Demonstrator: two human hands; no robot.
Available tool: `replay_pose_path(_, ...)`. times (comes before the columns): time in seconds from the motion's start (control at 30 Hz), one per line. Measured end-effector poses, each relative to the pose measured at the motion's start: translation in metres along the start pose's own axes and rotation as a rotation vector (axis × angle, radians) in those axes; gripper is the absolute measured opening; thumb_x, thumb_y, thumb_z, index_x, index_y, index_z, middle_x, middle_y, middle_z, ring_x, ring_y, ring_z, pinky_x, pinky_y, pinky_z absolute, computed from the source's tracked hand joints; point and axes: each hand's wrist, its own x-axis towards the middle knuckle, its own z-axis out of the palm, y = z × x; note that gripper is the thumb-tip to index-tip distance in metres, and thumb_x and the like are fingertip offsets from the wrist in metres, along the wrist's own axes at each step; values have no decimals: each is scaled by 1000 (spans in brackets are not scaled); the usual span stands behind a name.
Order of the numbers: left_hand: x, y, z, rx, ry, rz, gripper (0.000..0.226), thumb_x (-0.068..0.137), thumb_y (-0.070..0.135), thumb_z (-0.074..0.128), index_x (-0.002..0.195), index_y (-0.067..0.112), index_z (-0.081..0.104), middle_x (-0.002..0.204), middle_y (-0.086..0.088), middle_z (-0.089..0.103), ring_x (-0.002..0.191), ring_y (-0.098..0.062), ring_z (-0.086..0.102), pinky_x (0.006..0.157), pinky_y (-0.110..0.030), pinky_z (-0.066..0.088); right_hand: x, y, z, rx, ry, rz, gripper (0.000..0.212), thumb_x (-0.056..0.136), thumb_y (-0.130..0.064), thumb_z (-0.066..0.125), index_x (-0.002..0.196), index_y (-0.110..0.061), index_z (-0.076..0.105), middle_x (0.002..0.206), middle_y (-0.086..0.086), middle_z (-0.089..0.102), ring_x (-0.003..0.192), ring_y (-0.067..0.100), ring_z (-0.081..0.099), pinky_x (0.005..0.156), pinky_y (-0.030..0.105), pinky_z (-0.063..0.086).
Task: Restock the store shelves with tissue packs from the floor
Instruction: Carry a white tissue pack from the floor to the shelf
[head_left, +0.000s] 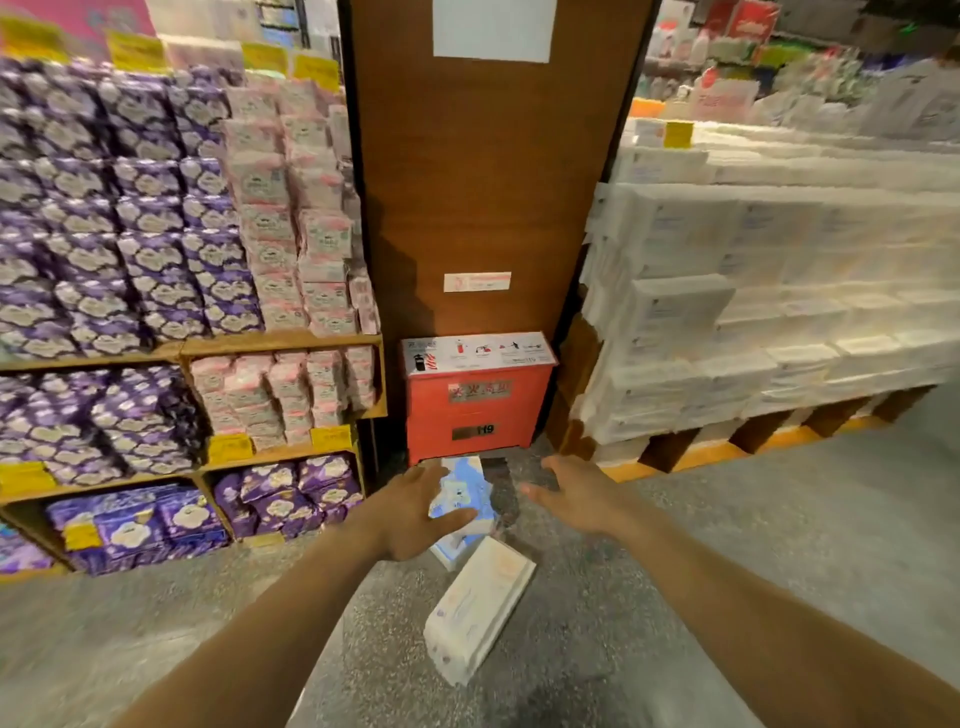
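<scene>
In the head view, the step in hand looks like the pick-up from the floor. Both arms stretch forward and down, and neither hand holds anything yet. The left hand (410, 512) is spread flat with straight fingers. Its thumb lies across the near face of a blue-printed tissue pack (470, 491), though I cannot tell whether it touches. The right hand (576, 501) is likewise open, fingers loosely extended, and stands apart from the pack on its far side. The pack therefore sits between the two sets of fingertips, partly hidden behind the left fingers. A white tissue pack (480, 616) lies flat on the grey floor (727, 545) just below the left palm, its top end near or under the blue one. The next move probably calls for bringing both palms in to squeeze the blue pack by its sides, then lifting it clear of the white one. Just beyond the fingertips stands a red fire-extinguisher box (475, 405) against a brown pillar (493, 182), leaving little room to reach past. Left of the left fingers, wooden shelves (280, 343) carry purple packs (130, 234) and pink packs (291, 234). Right of the right fingers, a tall stack of white packs (753, 312) sits on a pallet (675, 452).
</scene>
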Motion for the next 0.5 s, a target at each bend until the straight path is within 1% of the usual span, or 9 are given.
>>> replay_pose_path(0.07,30,-8,3,-28,1,-35,85,91,72,43,158,24,20,161,-2,29,143,-24,35,114,-39,33,36,11,-2,-4,-35,-27,75,98,-64,44,148,-8,39,153,13,40,136,29,45,108,39,42)
replay_pose_path(0.17,75,-18,2,-62,10,-124,113,71,94,27,158,22,23,161,-5,32,143,-25,37,115,-42,35,87,30,-7,24,-84,-45,81,97,-67,43,154,-10,32,159,11,34,140,28,42,110,40,41)
replay_pose_path(0.2,88,-20,2,-69,3,-147,118,66,96,24,158,21,23,161,-6,31,143,-26,36,116,-44,34,102,36,-10,16,-97,-55,82,97,-67,43,155,-10,31,160,10,34,140,28,42,109,40,41)
replay_pose_path(0.23,101,-20,3,-81,-9,-169,118,67,95,24,158,20,22,162,-6,29,145,-26,34,117,-44,33,118,43,-14,2,-103,-66,82,97,-67,43,155,-10,32,159,10,35,137,28,45,107,40,42)
replay_pose_path(0.33,136,-18,3,-115,-31,-227,107,78,87,32,160,19,17,165,-6,22,149,-26,28,119,-43,30,169,58,-28,-44,-117,-103,78,95,-69,42,147,-11,40,149,11,44,116,23,55,90,35,47)
replay_pose_path(0.37,146,-17,2,-117,-31,-243,109,76,88,30,160,19,17,165,-6,22,149,-25,28,118,-43,31,185,62,-33,-57,-125,-119,77,95,-70,43,145,-12,42,147,10,46,116,23,56,89,35,48)
replay_pose_path(0.43,165,-20,2,-130,-12,-278,122,64,95,21,159,19,19,164,-6,24,148,-26,29,118,-43,31,218,67,-41,-83,-144,-163,73,94,-70,44,141,-14,46,145,7,50,121,23,55,96,38,49)
replay_pose_path(0.5,188,-26,2,-146,23,-323,127,59,98,17,159,18,20,163,-8,27,146,-28,32,116,-45,34,255,71,-49,-95,-175,-201,67,95,-68,46,138,-16,49,138,4,54,119,23,56,98,41,51)
